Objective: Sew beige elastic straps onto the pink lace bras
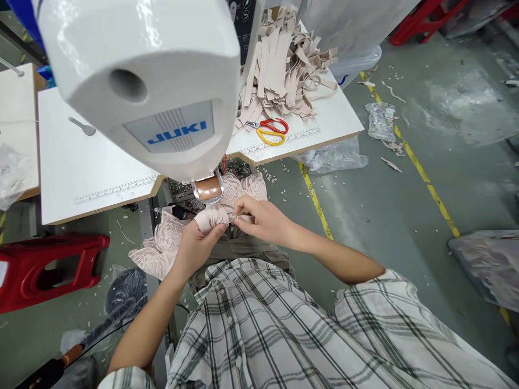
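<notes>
Likely soft, light and snag-prone, the lace garment [164,243] lies by the sewing machine [154,102]; I'd grip its plain fabric [211,218], as the left hand [197,243] does, while the right hand [261,220] pinches its edge.

Garment [211,219] mid-dial, sewing machine head [150,81] at 11 o'clock.
With the garment between left hand [198,243] and right hand [263,219] as centre, cups [162,246] lie at 8 and 1 o'clock. Farther toward 1, scissors [272,131] lie on the table [340,127], a pile of strips [279,65] behind them; beyond the table's right end, between 1 and 2, stands a box [359,65]. On the floor [357,216], a stool [87,259] stands between 8 and 9, and a bagged bundle [488,265] lies at 3.
</notes>
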Tool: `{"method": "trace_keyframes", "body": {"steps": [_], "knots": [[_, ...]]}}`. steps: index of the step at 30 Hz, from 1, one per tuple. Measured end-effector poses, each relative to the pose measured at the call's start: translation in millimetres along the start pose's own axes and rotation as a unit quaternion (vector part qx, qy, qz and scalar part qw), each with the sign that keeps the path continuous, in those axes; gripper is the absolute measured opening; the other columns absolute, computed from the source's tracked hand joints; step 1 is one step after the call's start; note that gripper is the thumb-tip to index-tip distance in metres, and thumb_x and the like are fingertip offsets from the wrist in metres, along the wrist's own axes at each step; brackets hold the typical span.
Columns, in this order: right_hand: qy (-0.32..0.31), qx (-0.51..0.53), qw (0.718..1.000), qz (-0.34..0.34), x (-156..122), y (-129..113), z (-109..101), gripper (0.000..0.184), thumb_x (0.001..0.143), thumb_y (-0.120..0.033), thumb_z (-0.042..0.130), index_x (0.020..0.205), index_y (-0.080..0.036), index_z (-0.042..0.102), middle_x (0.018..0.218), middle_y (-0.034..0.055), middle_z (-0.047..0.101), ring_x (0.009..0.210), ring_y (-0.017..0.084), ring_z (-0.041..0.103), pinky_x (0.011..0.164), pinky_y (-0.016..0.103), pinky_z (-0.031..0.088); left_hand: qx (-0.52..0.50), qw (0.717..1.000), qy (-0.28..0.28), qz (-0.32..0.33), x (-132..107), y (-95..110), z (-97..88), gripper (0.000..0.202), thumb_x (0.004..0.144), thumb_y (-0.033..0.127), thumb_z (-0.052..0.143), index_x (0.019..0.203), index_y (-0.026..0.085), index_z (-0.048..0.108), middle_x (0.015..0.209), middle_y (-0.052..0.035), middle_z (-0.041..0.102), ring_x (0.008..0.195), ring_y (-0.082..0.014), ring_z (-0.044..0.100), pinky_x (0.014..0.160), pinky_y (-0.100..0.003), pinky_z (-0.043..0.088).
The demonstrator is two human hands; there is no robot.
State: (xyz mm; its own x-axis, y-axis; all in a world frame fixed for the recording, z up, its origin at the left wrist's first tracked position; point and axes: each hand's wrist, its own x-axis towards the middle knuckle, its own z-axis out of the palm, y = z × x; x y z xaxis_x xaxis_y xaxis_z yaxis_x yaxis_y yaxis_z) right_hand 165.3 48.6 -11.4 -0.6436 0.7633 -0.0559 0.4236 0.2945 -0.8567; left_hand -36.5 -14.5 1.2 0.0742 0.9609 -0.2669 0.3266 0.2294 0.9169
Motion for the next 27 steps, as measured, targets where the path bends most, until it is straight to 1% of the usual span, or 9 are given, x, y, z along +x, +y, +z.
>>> {"method": "trace_keyframes", "body": {"steps": [4, 6, 10, 14, 16, 18, 21, 23, 27], "knots": [[-0.029, -0.017, 0.999, -0.002, 2.0, -6.1, -4.6, 0.009, 0.089, -0.021, 0.054, 0.094, -0.022, 0.047, 0.062, -0.0085, 0.044, 0.054, 0.01, 0.04, 0.059, 0.024, 0.028, 0.012, 1.0, 0.01, 0.011, -2.7, 7.1, 3.7, 0.023, 0.092, 0.036, 0.062, 0.102, 0.018, 0.072, 0.096, -0.0048, 0.074, 0.092, -0.02, 0.066, 0.081, -0.027, 0.05], [-0.037, -0.023, 0.999, -0.004, 3.4, -7.9, -6.7, 0.009, 0.088, -0.02, 0.053, 0.094, -0.021, 0.048, 0.062, -0.0083, 0.044, 0.055, 0.01, 0.04, 0.06, 0.024, 0.028, 0.019, 1.0, 0.014, 0.015, -2.1, 8.0, 5.4, 0.022, 0.092, 0.034, 0.062, 0.104, 0.019, 0.073, 0.097, -0.0042, 0.074, 0.092, -0.0198, 0.066, 0.081, -0.027, 0.05], [-0.049, -0.013, 0.999, 0.002, 8.9, -6.0, -12.2, 0.014, 0.087, -0.023, 0.057, 0.101, -0.019, 0.054, 0.072, -0.0048, 0.059, 0.063, 0.012, 0.05, 0.065, 0.024, 0.032, 0.023, 1.0, 0.015, 0.01, 2.7, 6.0, 6.0, 0.019, 0.09, 0.034, 0.064, 0.095, 0.018, 0.074, 0.087, -0.0026, 0.074, 0.081, -0.0179, 0.065, 0.076, -0.026, 0.05], [-0.096, 0.017, 0.995, 0.014, 17.6, 1.8, -19.6, 0.017, 0.087, -0.03, 0.061, 0.098, -0.019, 0.068, 0.088, 0.0001, 0.071, 0.08, 0.014, 0.06, 0.071, 0.025, 0.036, 0.003, 0.999, 0.029, -0.014, 6.4, 5.5, 3.4, 0.02, 0.085, 0.035, 0.07, 0.081, 0.016, 0.072, 0.074, -0.0013, 0.07, 0.07, -0.0143, 0.059, 0.066, -0.023, 0.047], [-0.106, 0.058, 0.993, 0.02, 20.9, 6.5, -20.6, 0.018, 0.085, -0.033, 0.063, 0.094, -0.019, 0.072, 0.093, 0.001, 0.071, 0.084, 0.015, 0.061, 0.073, 0.025, 0.038, -0.011, 0.998, 0.043, -0.034, 7.3, 7.0, 2.8, 0.021, 0.083, 0.036, 0.073, 0.078, 0.015, 0.072, 0.071, -0.0011, 0.069, 0.067, -0.0132, 0.058, 0.063, -0.022, 0.046], [-0.104, 0.123, 0.985, 0.057, 22.7, 11.3, -18.4, 0.021, 0.083, -0.035, 0.065, 0.095, -0.019, 0.074, 0.09, 0.0004, 0.071, 0.079, 0.013, 0.06, 0.07, 0.024, 0.039, -0.034, 0.997, 0.055, -0.052, 8.7, 8.8, 3.7, 0.02, 0.081, 0.035, 0.075, 0.079, 0.015, 0.074, 0.072, -0.0023, 0.071, 0.068, -0.0136, 0.059, 0.063, -0.022, 0.047], [-0.107, 0.24, 0.956, 0.126, 23.6, 18.1, -11.2, 0.024, 0.08, -0.038, 0.068, 0.092, -0.019, 0.073, 0.078, -0.002, 0.067, 0.066, 0.01, 0.054, 0.061, 0.023, 0.036, -0.073, 0.992, 0.075, -0.063, 12.4, 9.4, 8.0, 0.02, 0.078, 0.034, 0.078, 0.08, 0.014, 0.075, 0.074, -0.0039, 0.073, 0.07, -0.0149, 0.062, 0.064, -0.023, 0.049], [-0.106, 0.303, 0.937, 0.138, 23.7, 21.7, -6.8, 0.023, 0.077, -0.038, 0.071, 0.086, -0.017, 0.073, 0.071, -0.0035, 0.063, 0.061, 0.009, 0.049, 0.057, 0.022, 0.033, -0.092, 0.99, 0.09, -0.062, 15.4, 6.7, 11.5, 0.02, 0.078, 0.033, 0.079, 0.08, 0.014, 0.075, 0.075, -0.004, 0.073, 0.07, -0.0149, 0.063, 0.064, -0.023, 0.049], [-0.085, 0.338, 0.926, 0.148, 22.1, 23.6, -4.4, 0.022, 0.075, -0.036, 0.073, 0.083, -0.016, 0.073, 0.067, -0.0042, 0.06, 0.059, 0.007, 0.046, 0.056, 0.021, 0.031, -0.136, 0.984, 0.097, -0.055, 19.3, -3.6, 18.1, 0.021, 0.078, 0.034, 0.079, 0.077, 0.014, 0.074, 0.076, -0.0029, 0.072, 0.072, -0.014, 0.063, 0.068, -0.023, 0.05]]}}
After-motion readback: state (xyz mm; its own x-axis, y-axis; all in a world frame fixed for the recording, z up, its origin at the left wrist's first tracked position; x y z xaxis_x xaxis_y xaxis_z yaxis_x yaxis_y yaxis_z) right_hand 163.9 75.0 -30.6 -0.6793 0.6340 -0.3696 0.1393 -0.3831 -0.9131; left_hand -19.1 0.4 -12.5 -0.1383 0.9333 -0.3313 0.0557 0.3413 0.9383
